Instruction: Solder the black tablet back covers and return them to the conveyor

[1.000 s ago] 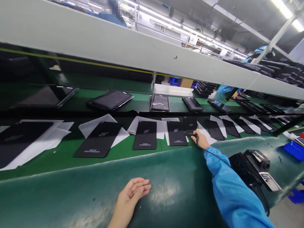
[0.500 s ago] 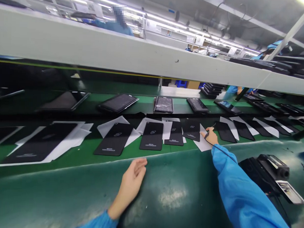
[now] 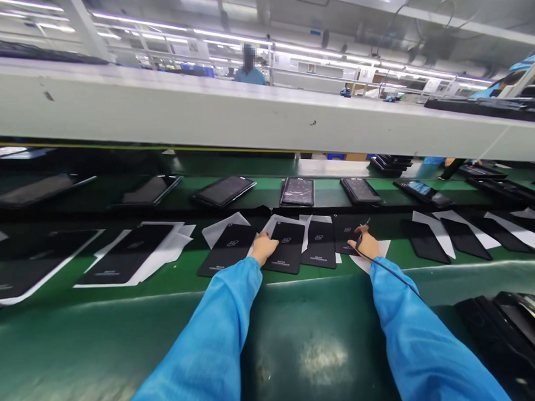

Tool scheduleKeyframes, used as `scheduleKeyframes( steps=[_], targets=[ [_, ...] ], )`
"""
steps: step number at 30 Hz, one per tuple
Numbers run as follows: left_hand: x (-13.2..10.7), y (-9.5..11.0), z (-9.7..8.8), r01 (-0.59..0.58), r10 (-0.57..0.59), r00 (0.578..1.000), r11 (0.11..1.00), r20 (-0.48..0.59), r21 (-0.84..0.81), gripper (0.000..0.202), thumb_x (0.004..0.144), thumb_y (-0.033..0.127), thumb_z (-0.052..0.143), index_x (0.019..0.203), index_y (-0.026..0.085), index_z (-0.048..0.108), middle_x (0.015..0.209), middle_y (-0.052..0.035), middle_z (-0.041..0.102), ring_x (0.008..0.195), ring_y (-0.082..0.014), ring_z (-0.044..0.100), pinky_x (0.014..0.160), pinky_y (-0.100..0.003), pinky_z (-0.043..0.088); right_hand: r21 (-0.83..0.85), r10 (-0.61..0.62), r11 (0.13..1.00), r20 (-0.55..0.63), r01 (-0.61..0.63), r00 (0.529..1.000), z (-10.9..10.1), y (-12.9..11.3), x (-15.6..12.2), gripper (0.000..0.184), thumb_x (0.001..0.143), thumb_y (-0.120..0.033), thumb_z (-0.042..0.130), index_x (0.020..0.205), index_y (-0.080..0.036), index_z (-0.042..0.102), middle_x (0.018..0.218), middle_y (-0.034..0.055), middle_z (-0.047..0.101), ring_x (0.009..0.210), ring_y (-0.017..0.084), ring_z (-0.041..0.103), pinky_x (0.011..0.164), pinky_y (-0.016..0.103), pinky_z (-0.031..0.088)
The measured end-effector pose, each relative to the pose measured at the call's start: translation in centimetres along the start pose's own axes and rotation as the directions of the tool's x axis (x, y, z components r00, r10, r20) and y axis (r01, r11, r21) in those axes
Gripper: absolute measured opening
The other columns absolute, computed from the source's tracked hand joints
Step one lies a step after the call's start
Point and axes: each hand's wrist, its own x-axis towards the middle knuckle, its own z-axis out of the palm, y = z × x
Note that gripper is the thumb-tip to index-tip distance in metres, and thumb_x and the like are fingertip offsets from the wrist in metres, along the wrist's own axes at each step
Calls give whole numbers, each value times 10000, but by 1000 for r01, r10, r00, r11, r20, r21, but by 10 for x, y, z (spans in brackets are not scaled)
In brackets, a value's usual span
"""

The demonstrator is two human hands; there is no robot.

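My left hand (image 3: pixel 264 249) is at the left edge of a black back cover (image 3: pixel 287 251) with a pale logo, its fingers closed on that edge. White paper lies partly beneath this cover. My right hand (image 3: pixel 366 245) is closed round a thin tool (image 3: pixel 368 222) with a black cable (image 3: pixel 394 270) running back along the sleeve; the fingers hide most of it. Beside the right fingers is another black back cover (image 3: pixel 344 235). Between the hands lies a third back cover (image 3: pixel 321 243). To the left of my left hand sits one more cover (image 3: pixel 226 251) on white paper.
Tablets (image 3: pixel 224 191) lie screen up along the green belt behind. More black covers (image 3: pixel 426 241) on paper continue to the right. A white shelf beam (image 3: pixel 253 115) crosses above. Dark devices (image 3: pixel 500 331) rest at the right on the green bench (image 3: pixel 315 331).
My left hand has moved forward from the bench onto a cover's edge. My right hand, with the tool, has moved left beside a cover. The camera view has shifted.
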Motion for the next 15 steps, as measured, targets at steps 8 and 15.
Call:
scheduleKeyframes(
  steps=[8,15],
  targets=[
    [8,3,-2,137,-140,989,989,53,59,415,745,260,815,1096,101,660,1121,-166,721,1046,-282,689,871,-377,543,48,47,998,-59,-44,997,-15,23,10,343,931,-411,659,1152,-154,602,1028,54,658,869,178,645,818,364,536],
    [7,12,14,164,-165,985,986,57,28,300,793,247,801,1041,122,688,1070,-122,734,986,-239,705,856,-357,562,103,35,994,-78,-27,996,-13,34,2,322,934,-395,658,1143,-155,603,1024,46,660,885,180,648,838,372,534]
  ],
)
